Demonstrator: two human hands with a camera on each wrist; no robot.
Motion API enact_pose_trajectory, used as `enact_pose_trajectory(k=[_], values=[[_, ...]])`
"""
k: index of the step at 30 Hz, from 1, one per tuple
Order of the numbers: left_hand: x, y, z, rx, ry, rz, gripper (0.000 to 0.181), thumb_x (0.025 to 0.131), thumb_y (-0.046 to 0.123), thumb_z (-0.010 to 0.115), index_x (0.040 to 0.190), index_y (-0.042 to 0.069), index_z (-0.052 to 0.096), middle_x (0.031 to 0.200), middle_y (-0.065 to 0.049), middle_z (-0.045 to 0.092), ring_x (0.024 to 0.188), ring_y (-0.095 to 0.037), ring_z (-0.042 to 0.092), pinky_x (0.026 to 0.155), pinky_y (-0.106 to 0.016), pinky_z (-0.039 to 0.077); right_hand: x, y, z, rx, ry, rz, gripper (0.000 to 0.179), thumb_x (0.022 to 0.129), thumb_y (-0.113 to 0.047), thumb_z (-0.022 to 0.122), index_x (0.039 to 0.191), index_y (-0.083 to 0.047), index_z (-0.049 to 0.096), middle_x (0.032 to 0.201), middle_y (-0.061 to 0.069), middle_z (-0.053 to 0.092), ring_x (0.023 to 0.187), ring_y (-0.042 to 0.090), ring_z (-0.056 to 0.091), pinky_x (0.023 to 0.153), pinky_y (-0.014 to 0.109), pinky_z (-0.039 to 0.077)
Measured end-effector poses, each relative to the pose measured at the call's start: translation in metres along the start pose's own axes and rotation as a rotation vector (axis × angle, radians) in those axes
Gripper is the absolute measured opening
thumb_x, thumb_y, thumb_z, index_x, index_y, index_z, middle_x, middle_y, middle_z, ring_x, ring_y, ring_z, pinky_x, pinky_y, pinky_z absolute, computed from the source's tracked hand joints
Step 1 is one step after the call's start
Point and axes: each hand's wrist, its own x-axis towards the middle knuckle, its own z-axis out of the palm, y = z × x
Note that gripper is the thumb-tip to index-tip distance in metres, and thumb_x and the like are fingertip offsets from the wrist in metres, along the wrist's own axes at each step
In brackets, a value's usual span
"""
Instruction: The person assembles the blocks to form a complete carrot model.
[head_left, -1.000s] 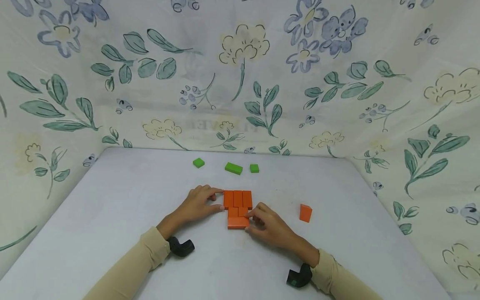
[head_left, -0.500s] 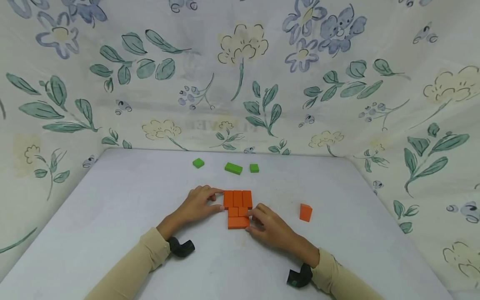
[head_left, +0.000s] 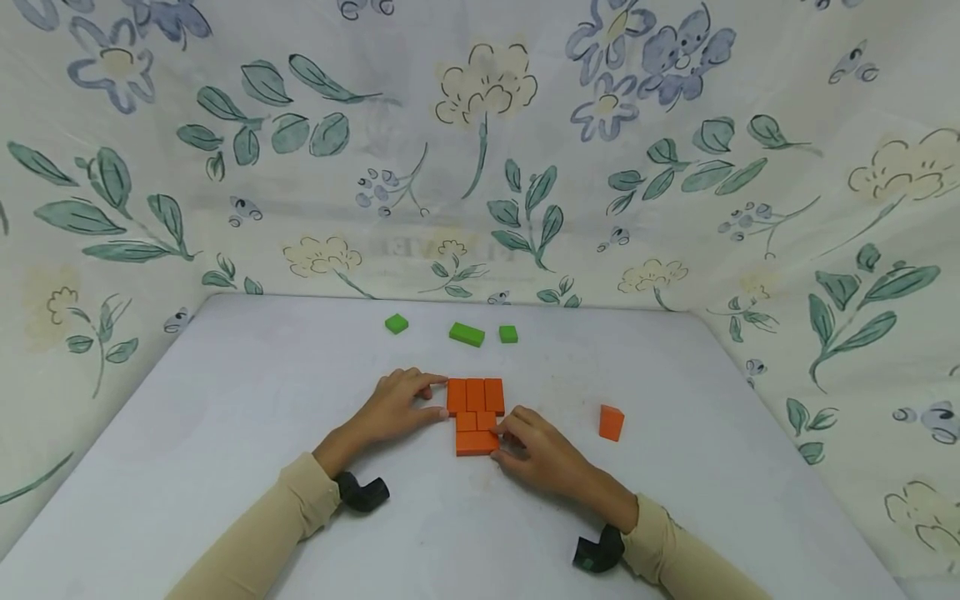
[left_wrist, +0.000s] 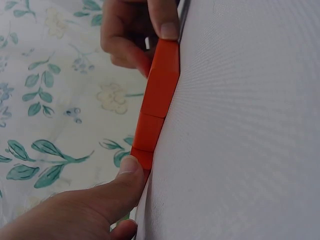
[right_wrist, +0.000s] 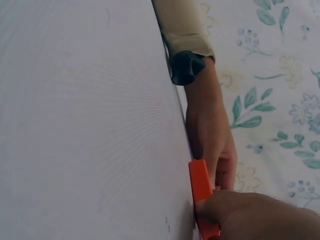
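Observation:
Orange blocks lie flat against one another mid-table in the head view: three long blocks (head_left: 476, 396) side by side, two small blocks (head_left: 476, 421) below them, and one crosswise orange block (head_left: 476, 443) nearest the person. My left hand (head_left: 393, 408) touches the left long block's side with a straight index finger and thumb. My right hand (head_left: 543, 454) has curled fingers, its thumb and index fingertip at the right end of the crosswise block. In the left wrist view, the left thumb (left_wrist: 129, 167) presses the blocks' near side. The right thumb (right_wrist: 207, 210) covers part of an orange block in the right wrist view.
A single orange block (head_left: 611, 423) with slanted sides stands to the right of the right hand. Toward the back lie three green blocks: a small one (head_left: 397, 323), a long one (head_left: 467, 334) and another small one (head_left: 508, 334). Floral cloth (head_left: 480, 225) hangs behind the white table (head_left: 300, 342).

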Motion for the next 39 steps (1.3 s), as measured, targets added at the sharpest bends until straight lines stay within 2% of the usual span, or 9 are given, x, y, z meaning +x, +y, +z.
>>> enact_pose_trajectory(k=[32,39], values=[[-0.0018,0.0027,-0.0008,0.02,0.002,-0.004,0.057,0.087,0.044,0.076,0.137,0.021,0.061,0.094,0.005,0.058,0.089,-0.014,0.047,0.079,-0.034,0.031,0.0,-0.0027,-0.0005,-0.018,-0.011,0.01,0.025,0.088,-0.017,0.076,0.108,-0.01,0.063,0.098,-0.002,0.06,0.088,0.007,0.054,0.079,0.019,0.051],[-0.0006,0.0007,0.0002,0.026,0.009,0.008,0.058,0.087,0.045,0.075,0.137,0.021,0.061,0.094,0.005,0.058,0.088,-0.015,0.047,0.078,-0.034,0.031,0.0001,-0.0035,-0.0024,-0.016,-0.028,0.035,0.028,0.088,-0.019,0.077,0.111,-0.011,0.063,0.099,-0.003,0.06,0.089,0.007,0.054,0.079,0.019,0.052]])
